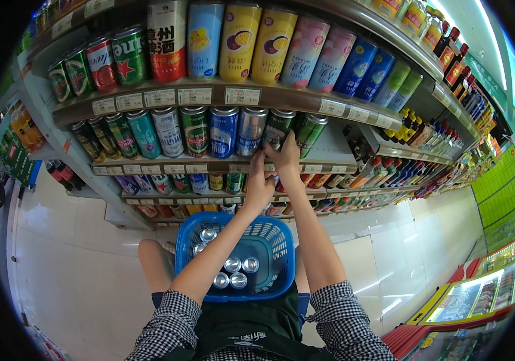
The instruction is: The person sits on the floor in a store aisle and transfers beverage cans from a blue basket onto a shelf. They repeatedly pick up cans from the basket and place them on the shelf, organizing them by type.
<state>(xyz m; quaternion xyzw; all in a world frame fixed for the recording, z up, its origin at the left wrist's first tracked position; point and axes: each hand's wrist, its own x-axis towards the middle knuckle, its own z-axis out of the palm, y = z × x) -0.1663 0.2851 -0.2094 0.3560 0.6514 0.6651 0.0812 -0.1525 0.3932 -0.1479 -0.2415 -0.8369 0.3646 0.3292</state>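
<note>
My right hand (286, 159) grips a dark green beverage can (280, 126) on the middle shelf, its thumb across the can's lower front and its fingers along the right side. Beside it, my left hand (260, 184) reaches up to the shelf edge, fingertips near the base of a silver can (251, 131); its exact contact is hard to see. To the right stands a brighter green can (311, 133), partly behind my right hand. Below my forearms, a blue plastic basket (280, 289) rests at my lap with several upright cans (238, 280) inside. My left forearm covers part of the basket.
The middle shelf (334, 144) carries a row of cans on the left. Above it, a shelf edge with price tags (242, 96) juts out under taller cans (239, 43). Lower shelves hold more drinks. A slanted shelf upright (58, 131) stands at left, above tiled floor (76, 225).
</note>
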